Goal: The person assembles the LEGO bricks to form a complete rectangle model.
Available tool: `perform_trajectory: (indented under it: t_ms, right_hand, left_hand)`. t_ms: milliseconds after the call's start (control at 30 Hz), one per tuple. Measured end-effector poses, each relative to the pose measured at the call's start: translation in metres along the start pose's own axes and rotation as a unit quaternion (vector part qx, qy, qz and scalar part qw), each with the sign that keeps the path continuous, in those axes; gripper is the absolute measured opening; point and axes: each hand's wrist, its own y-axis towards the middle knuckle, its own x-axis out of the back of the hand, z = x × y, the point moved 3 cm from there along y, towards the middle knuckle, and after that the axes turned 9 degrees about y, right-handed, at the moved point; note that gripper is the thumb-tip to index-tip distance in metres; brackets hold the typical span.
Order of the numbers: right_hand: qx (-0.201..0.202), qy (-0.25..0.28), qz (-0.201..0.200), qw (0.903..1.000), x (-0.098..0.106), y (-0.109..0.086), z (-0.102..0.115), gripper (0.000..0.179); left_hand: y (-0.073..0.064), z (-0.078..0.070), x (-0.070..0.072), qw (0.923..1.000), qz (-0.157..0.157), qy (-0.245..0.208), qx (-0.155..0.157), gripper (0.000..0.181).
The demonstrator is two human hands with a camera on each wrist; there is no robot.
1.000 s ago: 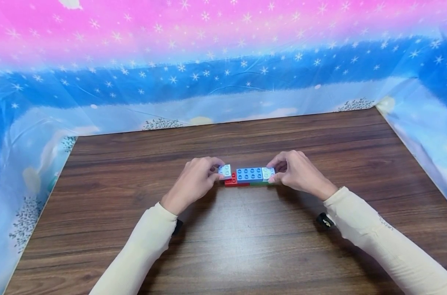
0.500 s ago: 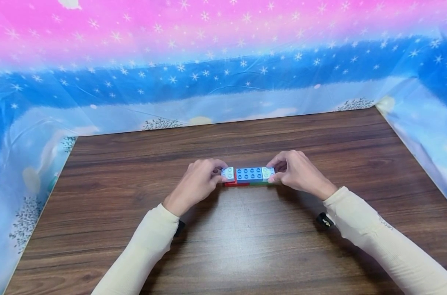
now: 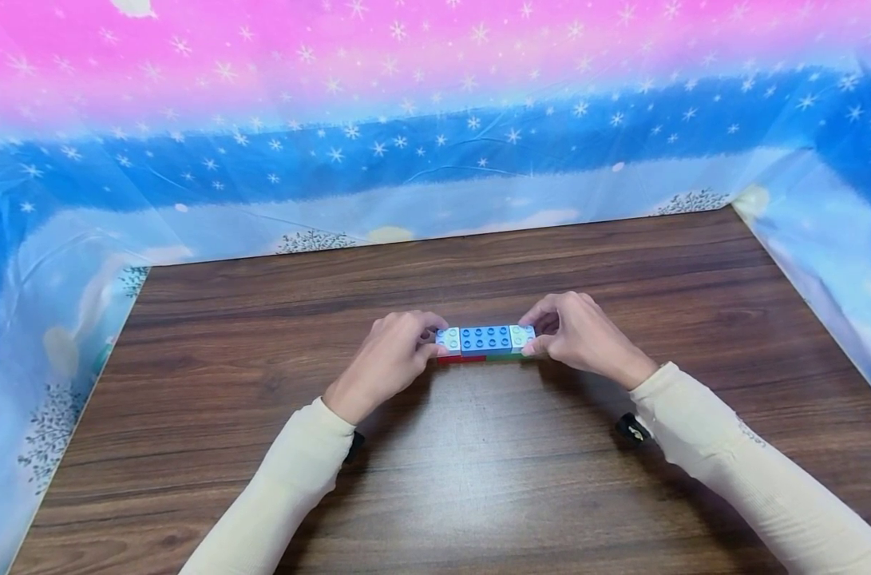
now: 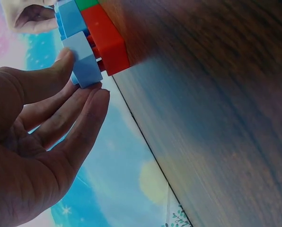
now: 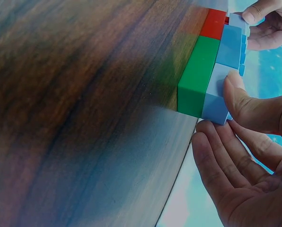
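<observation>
On the table (image 3: 435,495) lies a low two-layer row of toy building bricks. Its bottom layer is a red brick (image 4: 108,42) and a green brick (image 5: 195,78). A longer blue brick (image 3: 485,339) bridges them on top. My left hand (image 3: 385,355) pinches a small pale blue brick (image 4: 82,54) between thumb and fingers over the red brick's left end; red studs show in a narrow gap beneath it. At the other end, my right hand (image 3: 586,339) grips another pale blue brick (image 5: 215,92), which sits flush on the green one.
A snowflake-patterned cloth (image 3: 435,144) hangs behind the table and along its sides. Dark wrist devices, such as the one under the right sleeve (image 3: 632,429), sit close to the tabletop.
My left hand has moved rightward and the pale blue brick with it, covering the red studs and closing up to the blue brick. My right hand has stayed in place.
</observation>
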Motion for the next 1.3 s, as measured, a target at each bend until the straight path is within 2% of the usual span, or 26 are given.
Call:
perform_trajectory:
  t_ms: [400,867,1300]
  right_hand:
    - [-0.004,0.000,0.000,1.0000,0.0019,-0.0011,0.0000,0.027]
    - [-0.005,-0.002,0.001,1.0000,0.0030,-0.0011,0.0015,0.026]
    - [0.007,0.024,0.014,0.9996,-0.0012,-0.0013,-0.0011,0.026]
  left_hand:
    - [0.0001,-0.0058,0.0007,0.9996,-0.008,0.022,-0.014,0.022]
    - [0.0008,-0.0083,-0.0011,0.9994,-0.004,0.034,-0.005,0.021]
    - [-0.0014,-0.0037,-0.0050,1.0000,-0.006,0.003,0.007,0.021]
